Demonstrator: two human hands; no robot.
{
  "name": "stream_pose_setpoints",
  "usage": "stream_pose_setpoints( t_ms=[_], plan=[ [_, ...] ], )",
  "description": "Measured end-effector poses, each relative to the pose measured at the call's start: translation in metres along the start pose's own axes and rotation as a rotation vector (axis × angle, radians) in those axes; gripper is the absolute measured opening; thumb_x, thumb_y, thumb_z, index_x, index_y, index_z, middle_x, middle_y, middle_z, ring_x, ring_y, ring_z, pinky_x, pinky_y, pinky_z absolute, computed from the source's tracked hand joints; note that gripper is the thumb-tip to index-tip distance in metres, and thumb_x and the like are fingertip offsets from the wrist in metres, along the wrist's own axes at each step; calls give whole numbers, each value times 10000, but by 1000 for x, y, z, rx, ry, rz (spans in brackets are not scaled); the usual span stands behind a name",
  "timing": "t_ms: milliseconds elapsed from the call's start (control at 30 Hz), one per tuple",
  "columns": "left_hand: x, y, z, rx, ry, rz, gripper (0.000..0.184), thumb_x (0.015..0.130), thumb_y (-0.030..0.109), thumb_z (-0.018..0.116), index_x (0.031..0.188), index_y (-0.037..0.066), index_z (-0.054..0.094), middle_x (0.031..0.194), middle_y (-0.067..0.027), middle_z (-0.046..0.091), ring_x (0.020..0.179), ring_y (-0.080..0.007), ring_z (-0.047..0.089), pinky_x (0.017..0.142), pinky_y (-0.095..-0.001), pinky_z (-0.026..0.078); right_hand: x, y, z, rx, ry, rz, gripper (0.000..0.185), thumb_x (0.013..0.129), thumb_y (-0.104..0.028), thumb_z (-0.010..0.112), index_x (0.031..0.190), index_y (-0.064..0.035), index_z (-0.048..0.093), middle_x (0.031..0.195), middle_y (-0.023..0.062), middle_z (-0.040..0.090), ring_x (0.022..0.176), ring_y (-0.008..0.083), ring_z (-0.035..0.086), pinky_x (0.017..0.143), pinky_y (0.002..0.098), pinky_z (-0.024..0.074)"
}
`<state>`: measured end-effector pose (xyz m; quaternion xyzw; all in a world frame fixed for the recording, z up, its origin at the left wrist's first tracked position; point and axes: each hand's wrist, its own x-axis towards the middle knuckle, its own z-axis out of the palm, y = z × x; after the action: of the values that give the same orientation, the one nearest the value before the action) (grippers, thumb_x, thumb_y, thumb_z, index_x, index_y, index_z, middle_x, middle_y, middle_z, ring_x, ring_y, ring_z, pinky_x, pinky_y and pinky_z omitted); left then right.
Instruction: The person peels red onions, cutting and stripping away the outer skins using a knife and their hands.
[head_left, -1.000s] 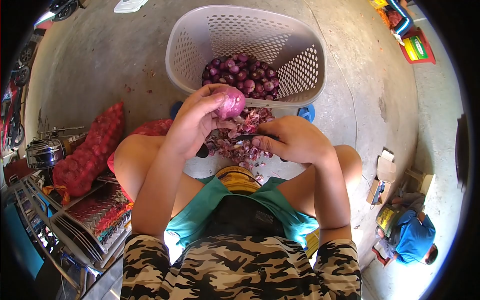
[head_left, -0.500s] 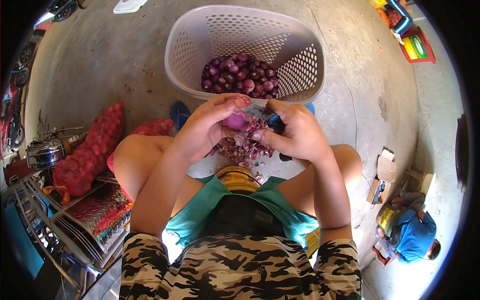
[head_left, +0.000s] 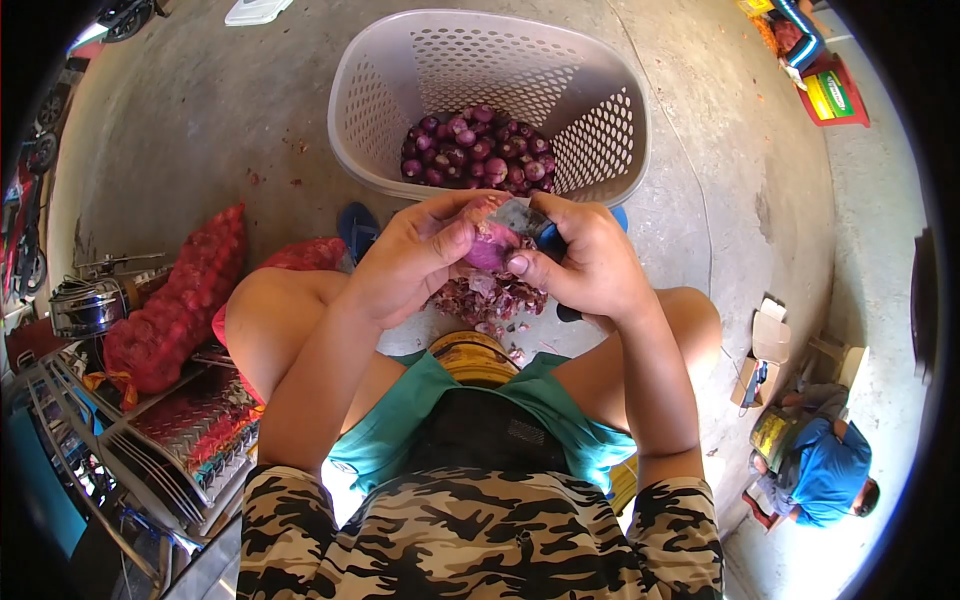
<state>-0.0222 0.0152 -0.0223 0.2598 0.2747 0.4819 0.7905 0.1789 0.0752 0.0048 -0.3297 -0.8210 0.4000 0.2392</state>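
Observation:
A purple-red onion [head_left: 488, 247] is gripped between the thumb and fingers of my left hand [head_left: 425, 245], with part of its papery skin still on top. My right hand [head_left: 590, 255] is closed around the dark handle of a knife [head_left: 518, 216], whose grey blade lies against the onion's upper right side. My right thumb presses near the onion's lower right edge. Beneath both hands, a heap of loose onion skins [head_left: 487, 300] lies on the floor. Just beyond them stands a pale plastic basket [head_left: 352, 150] holding many purple onions [head_left: 480, 150].
Red mesh sacks of onions [head_left: 180, 300] lie at left beside a metal rack [head_left: 140, 455]. A yellow container [head_left: 470, 358] is between my legs. At right are an open cardboard box [head_left: 765, 350] and a seated person in blue [head_left: 832, 470]. A red bin [head_left: 835, 92] stands at upper right.
The onion has turned in my left hand, showing more of its purple side. My left thumb has shifted down onto it, and the knife blade has moved slightly.

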Motion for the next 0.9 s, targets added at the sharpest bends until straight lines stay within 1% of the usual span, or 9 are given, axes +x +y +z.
stream_pose_setpoints(
  t_ms=[33,133,333,433,533,633,733,833,900],
  plan=[
    [0,1,-1,-18,-18,1,423,912,176,578,1289,17,468,1201,-79,560,1072,-174,575,904,-331,490,0,1,1,-5,-6,1,461,754,-408,715,682,2,516,503,161,479,479,344,527,463,398,408],
    [0,-1,-2,-43,-5,12,410,913,154,574,1286,15,475,1207,-70,561,1070,-170,575,906,-330,489,0,3,3,-13,-6,-23,447,760,-397,709,701,9,531,516,168,486,494,359,527,474,407,414],
    [-1,-4,-2,-31,-7,69,425,912,167,577,1291,9,468,1216,-73,559,1074,-170,571,917,-330,480,0,3,8,53,-24,-21,395,790,-367,679,780,13,573,603,193,532,575,379,552,523,421,433],
    [-2,-3,-2,-89,-27,55,445,910,182,580,1301,8,457,1212,-84,560,1077,-170,566,926,-337,474,1,4,15,18,22,-66,357,822,-351,640,802,1,579,659,200,557,629,396,562,560,435,441],
    [1,-3,-3,-54,-21,117,462,910,195,581,1310,8,445,1199,-90,566,1075,-171,565,936,-345,469,1,4,21,31,52,-59,338,847,-343,603,817,-6,579,689,203,570,666,412,561,587,446,444],
    [0,-1,4,26,36,110,581,880,322,606,1311,-22,422,1190,-94,571,1071,-174,570,932,-337,464,2,1,18,40,-1,-22,329,872,-338,565,835,-11,575,693,207,570,677,417,559,596,450,443],
    [0,-6,6,20,72,159,592,879,337,606,1311,-22,420,1184,-93,571,1064,-179,572,940,-344,457,-1,8,24,37,0,-47,307,895,-317,525,853,-16,573,690,208,570,683,412,562,593,455,440],
    [2,-9,3,13,59,179,609,872,352,612,1317,-14,414,1177,-97,568,1063,-185,570,947,-353,452,1,5,23,121,13,-26,292,906,-302,499,863,-22,572,678,206,567,678,410,561,589,461,433],
    [3,-6,-2,-39,20,150,508,891,247,600,1314,18,437,1246,-71,528,1101,-173,543,943,-346,459,-1,1,15,76,-85,-10,304,906,-314,495,864,-23,573,669,202,568,677,408,562,592,463,430]
  ],
)
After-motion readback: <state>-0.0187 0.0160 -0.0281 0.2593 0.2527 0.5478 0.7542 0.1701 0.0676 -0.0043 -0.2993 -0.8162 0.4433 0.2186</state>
